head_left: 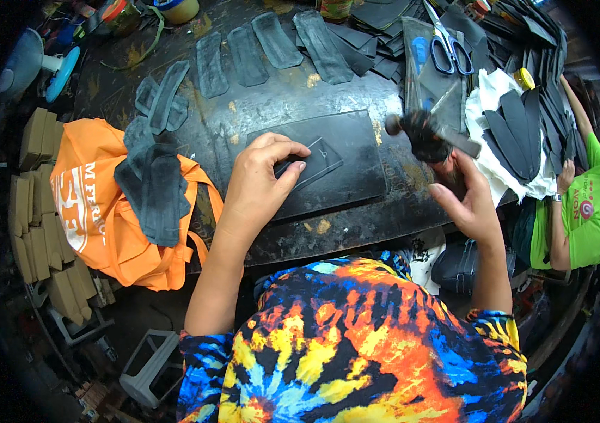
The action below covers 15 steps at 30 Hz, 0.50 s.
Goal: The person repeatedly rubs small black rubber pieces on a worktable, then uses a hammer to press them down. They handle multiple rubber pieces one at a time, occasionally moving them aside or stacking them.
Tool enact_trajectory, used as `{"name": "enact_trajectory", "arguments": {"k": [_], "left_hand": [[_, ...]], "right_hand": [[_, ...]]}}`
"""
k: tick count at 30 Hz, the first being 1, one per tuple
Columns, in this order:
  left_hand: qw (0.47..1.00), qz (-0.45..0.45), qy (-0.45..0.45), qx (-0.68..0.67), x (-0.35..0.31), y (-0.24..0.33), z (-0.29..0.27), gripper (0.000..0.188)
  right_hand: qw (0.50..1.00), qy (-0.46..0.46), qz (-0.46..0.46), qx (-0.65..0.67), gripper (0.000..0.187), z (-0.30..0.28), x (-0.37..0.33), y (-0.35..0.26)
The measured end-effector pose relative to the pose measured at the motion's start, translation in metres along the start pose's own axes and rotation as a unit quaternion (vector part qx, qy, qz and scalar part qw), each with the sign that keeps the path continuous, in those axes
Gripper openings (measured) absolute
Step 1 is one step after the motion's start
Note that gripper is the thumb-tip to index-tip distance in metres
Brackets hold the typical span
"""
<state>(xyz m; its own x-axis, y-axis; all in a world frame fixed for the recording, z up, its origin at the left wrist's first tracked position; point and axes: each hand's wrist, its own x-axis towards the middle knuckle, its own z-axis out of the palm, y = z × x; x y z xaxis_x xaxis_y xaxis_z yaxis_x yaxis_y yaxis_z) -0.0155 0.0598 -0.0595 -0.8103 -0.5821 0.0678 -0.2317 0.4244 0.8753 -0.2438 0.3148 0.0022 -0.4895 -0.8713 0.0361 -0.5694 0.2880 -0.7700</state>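
Observation:
My left hand [261, 176] presses its fingertips on a small flat black piece [317, 162] that lies on a dark rectangular slab [346, 180] on the worn black workbench [265, 99]. My right hand [469, 201] is raised to the right of the slab and grips the handle of a hammer [420, 134]. The hammer's dark head is blurred and hangs above the slab's right edge. My forearms come up from a bright tie-dye shirt at the bottom.
Several cut black strips [243, 53] lie across the back of the bench, with blue-handled scissors [448, 46] at the back right. An orange bag [95, 211] with black pieces hangs at the left. Another person in a green shirt [585, 211] sits at the right.

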Motion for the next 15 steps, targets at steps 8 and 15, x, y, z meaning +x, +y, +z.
{"name": "enact_trajectory", "arguments": {"k": [8, 15], "left_hand": [[1.0, -0.006, 0.021, 0.008, -0.001, 0.001, 0.005, 0.017], [1.0, -0.011, 0.012, 0.002, 0.001, -0.001, 0.002, 0.016]], "right_hand": [[0.978, -0.133, -0.06, -0.148, 0.055, 0.05, 0.033, -0.023], [0.973, -0.143, -0.084, -0.159, 0.055, 0.064, 0.052, -0.022]]}}
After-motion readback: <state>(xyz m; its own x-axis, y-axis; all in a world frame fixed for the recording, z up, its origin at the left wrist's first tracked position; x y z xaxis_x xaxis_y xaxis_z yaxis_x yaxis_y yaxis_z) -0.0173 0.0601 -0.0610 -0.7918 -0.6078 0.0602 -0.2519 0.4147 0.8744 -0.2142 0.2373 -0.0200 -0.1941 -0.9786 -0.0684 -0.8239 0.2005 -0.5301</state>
